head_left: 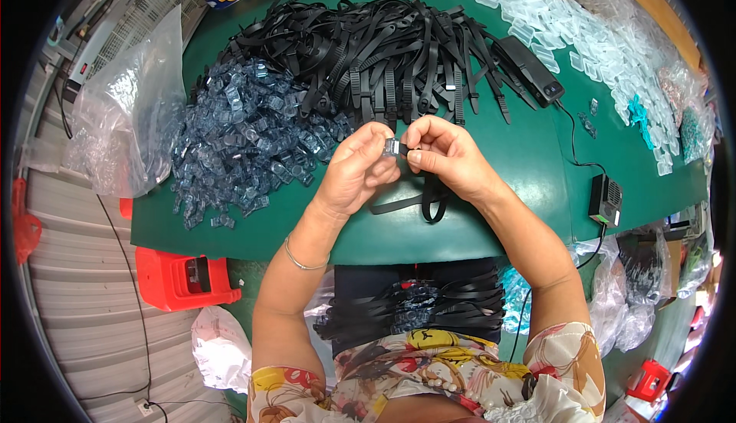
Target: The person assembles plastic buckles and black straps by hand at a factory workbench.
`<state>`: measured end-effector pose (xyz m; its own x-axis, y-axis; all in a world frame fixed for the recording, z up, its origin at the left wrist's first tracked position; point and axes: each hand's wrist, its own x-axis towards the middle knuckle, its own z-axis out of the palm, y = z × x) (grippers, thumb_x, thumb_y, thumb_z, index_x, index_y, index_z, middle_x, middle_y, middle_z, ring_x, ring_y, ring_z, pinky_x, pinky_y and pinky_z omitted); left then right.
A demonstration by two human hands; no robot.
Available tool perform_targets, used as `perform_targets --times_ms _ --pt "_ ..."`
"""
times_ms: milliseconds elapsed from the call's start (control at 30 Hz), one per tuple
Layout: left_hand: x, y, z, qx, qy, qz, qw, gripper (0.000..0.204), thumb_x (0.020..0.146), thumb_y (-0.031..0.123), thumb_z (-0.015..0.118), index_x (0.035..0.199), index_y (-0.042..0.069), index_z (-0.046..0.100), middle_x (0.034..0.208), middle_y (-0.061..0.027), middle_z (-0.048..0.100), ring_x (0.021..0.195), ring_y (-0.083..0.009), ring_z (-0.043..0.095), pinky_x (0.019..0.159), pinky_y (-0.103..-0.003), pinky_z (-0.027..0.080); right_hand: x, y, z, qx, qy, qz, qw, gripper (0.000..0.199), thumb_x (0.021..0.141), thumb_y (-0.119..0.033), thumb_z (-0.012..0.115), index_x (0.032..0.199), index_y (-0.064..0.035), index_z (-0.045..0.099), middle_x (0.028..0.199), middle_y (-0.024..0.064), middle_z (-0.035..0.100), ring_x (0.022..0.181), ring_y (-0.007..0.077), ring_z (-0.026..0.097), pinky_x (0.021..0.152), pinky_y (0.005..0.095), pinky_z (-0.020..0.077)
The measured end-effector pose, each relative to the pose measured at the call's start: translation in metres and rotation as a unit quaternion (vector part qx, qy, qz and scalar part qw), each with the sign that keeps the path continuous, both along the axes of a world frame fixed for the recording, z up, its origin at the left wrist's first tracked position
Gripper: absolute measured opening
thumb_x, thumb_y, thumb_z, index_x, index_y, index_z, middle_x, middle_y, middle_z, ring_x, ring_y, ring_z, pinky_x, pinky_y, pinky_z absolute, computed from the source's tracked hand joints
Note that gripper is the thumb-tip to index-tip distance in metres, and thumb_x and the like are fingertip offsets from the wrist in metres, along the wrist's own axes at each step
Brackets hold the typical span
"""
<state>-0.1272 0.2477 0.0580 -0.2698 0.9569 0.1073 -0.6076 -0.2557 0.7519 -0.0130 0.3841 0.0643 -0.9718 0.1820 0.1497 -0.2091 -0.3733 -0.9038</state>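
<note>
Pinching a small clear piece (392, 147) over the green table (521, 185), the left hand (354, 167) is facing the right hand (450, 156), which is pinching a black strap (432, 185); its loop snagging could yank things loose, imo.

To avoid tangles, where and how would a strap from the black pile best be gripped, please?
Probably pinch a free strap end at the near right of the black pile, from the near side: ends there fan over green table, while middles overlap.

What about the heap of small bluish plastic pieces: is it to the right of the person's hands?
No, the bluish pieces lie on the green table, mostly to the left of the left hand.
</note>
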Motion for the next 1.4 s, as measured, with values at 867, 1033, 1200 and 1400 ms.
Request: perform_targets --times_ms 867,1033,1200,1400 --pt "0.009 0.006 -0.001 -0.06 0.06 0.05 0.995 0.018 0.094 0.025 0.043 0.094 0.007 0.047 0.064 0.0004 0.042 0.05 -0.0045 0.032 0.048 -0.017 0.028 0.003 0.002 0.002 0.005 0.018 -0.007 1.0 0.014 0.08 0.002 0.057 0.092 -0.0034 0.051 0.086 -0.0008 0.052 0.082 0.0071 0.053 0.073 0.0211 0.044" --pt "0.008 0.005 -0.001 -0.072 0.068 0.052 0.994 0.019 0.094 0.026 0.042 0.093 0.007 0.046 0.065 0.0 0.042 0.049 -0.005 0.033 0.049 -0.019 0.029 0.0 0.005 -0.003 -0.009 0.018 0.01 1.0 0.015 0.08 -0.001 0.057 0.093 -0.0036 0.051 0.086 0.0 0.053 0.08 0.0075 0.054 0.071 0.0215 0.0443" --pt "0.006 0.004 -0.004 -0.031 -0.02 0.016 0.999 0.023 0.094 0.028 0.039 0.093 0.006 0.045 0.063 0.0002 0.039 0.045 -0.0064 0.032 0.051 -0.023 0.032 -0.001 0.008 -0.006 -0.033 0.008 0.015 0.999 0.013 0.081 -0.002 0.057 0.093 -0.0033 0.05 0.086 0.0006 0.054 0.078 0.0082 0.055 0.07 0.0219 0.0447" --pt "0.008 0.004 -0.005 -0.042 -0.02 0.014 0.999 0.022 0.095 0.028 0.038 0.093 0.007 0.045 0.062 0.0004 0.039 0.045 -0.0056 0.032 0.052 -0.023 0.033 0.001 0.004 -0.001 -0.018 0.003 0.022 1.0 0.013 0.082 0.002 0.054 0.094 -0.002 0.049 0.086 0.0023 0.054 0.083 0.011 0.057 0.075 0.0246 0.0474"
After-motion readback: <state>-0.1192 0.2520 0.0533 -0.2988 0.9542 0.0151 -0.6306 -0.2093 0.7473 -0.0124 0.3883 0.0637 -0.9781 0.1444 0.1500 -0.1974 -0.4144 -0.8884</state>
